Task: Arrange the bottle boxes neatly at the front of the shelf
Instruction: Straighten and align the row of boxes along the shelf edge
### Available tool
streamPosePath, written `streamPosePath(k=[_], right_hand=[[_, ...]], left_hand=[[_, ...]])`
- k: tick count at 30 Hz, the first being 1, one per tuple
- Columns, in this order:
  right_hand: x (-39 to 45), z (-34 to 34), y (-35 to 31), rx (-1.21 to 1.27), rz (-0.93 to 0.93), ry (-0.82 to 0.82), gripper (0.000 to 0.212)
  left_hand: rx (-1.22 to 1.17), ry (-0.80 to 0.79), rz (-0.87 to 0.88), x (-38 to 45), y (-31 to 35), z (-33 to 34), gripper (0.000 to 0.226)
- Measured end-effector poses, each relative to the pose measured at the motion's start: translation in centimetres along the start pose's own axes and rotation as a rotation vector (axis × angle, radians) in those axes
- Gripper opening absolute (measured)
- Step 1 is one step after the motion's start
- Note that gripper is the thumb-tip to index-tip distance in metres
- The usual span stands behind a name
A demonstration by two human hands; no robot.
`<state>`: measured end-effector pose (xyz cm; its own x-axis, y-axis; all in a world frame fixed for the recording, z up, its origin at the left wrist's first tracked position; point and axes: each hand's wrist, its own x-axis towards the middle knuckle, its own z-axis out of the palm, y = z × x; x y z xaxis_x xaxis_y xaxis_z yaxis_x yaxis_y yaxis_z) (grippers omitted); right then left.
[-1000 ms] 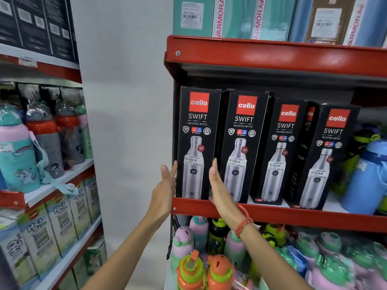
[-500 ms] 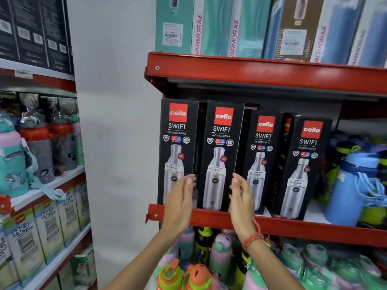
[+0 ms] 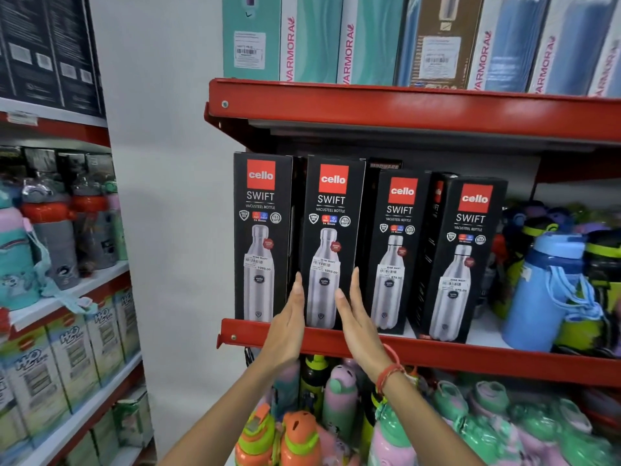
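fingers (image 3: 355, 290) flat – both hands flank second box (image 3: 331, 240) on shelf (image 3: 470, 359)

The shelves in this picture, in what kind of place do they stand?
Most likely a shop selling drinkware: red shelves hold rows of identical boxed bottles, a printed price sticker sits on one box, and loose bottles stand alongside.

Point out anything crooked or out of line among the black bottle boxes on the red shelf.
The rightmost box is turned at an angle, showing its side panel, and sits back from the shelf lip. The third box is also set back, while the two left boxes stand at the front edge.
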<state>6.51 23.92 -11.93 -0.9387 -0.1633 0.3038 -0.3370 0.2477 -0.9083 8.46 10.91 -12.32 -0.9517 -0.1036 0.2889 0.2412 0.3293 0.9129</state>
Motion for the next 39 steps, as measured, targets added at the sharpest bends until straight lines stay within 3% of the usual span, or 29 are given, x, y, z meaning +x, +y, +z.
streamPosePath(k=[4,9,14,18,20,22,25,27,31,39], right_hand=[[-0.3,-0.6,-0.1,-0.046,-0.019,-0.017,0.063],[-0.6,-0.9,0.2,-0.097,-0.030,-0.031,0.062],[-0.7,-1.4,0.5,-0.078,-0.053,-0.020,0.058],[-0.9,-2.8,0.9,-0.048,-0.089,0.192,0.051],[-1.0,-4.0,1.3,-0.052,-0.086,0.323,0.048],[-1.0,-5.3,1.9,-0.065,-0.053,0.406,0.046],[-0.9,-7.1,2.8,-0.079,0.018,0.411,0.053],[-0.9,-7.8,3.2,-0.079,0.069,0.335,0.059],[-0.7,-8.7,2.8,-0.108,0.100,0.171,0.060],[-1.0,-10.4,1.8,-0.346,0.122,0.104,0.057]], left_hand=[[-0.012,0.046,-0.015,-0.3,-0.1,-0.3,0.071],[-0.017,0.049,-0.009,-0.6,-0.4,-0.7,0.044],[0.007,0.100,0.035,-0.7,-0.5,-0.5,0.064],[0.152,0.367,0.250,-1.1,-0.1,0.7,0.045],[0.158,0.401,0.398,-1.1,0.6,1.8,0.039],[0.119,0.259,0.454,-1.2,1.7,3.4,0.037],[0.023,-0.104,0.295,-1.1,2.9,6.7,0.050],[0.010,-0.206,0.178,-0.7,2.8,9.0,0.067],[0.018,-0.256,0.009,0.4,2.7,11.5,0.082],[0.115,-0.142,0.012,0.8,2.9,11.0,0.083]])
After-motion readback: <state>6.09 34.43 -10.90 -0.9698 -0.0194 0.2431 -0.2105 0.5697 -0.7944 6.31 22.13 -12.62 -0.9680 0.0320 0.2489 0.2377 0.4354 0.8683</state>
